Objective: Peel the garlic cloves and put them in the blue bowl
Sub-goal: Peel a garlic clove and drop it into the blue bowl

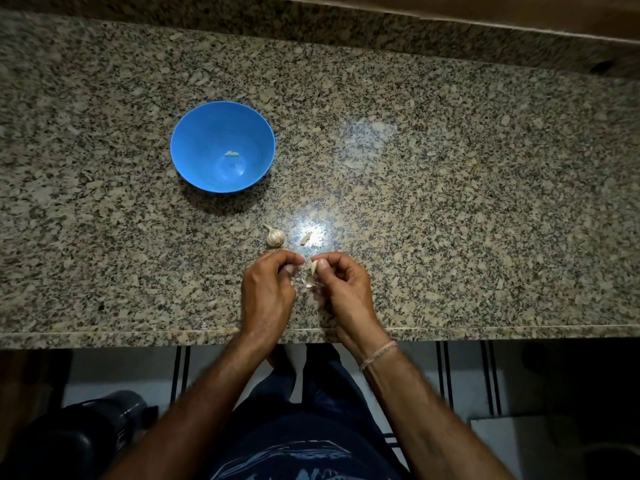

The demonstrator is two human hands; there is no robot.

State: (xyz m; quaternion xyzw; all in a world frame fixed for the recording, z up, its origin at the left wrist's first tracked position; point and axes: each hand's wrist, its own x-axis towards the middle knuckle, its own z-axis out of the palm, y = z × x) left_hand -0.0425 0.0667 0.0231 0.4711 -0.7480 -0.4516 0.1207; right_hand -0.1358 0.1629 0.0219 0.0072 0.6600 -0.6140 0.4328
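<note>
The blue bowl (194,147) stands on the granite counter to the left, with peeled garlic (231,153) inside it. A garlic bulb (275,237) lies just beyond my hands, and a loose clove (306,238) lies to its right. My right hand (341,289) pinches a garlic clove (314,267) between thumb and fingers. My left hand (268,292) is curled close against it, fingertips at the clove's skin. Bits of papery skin (307,281) lie on the counter between my hands.
The granite counter (450,202) stretches wide to the right and left, with its front edge (138,336) just under my wrists. A raised granite ledge runs along the back. Below the counter a dark object (86,438) sits on the floor at the left.
</note>
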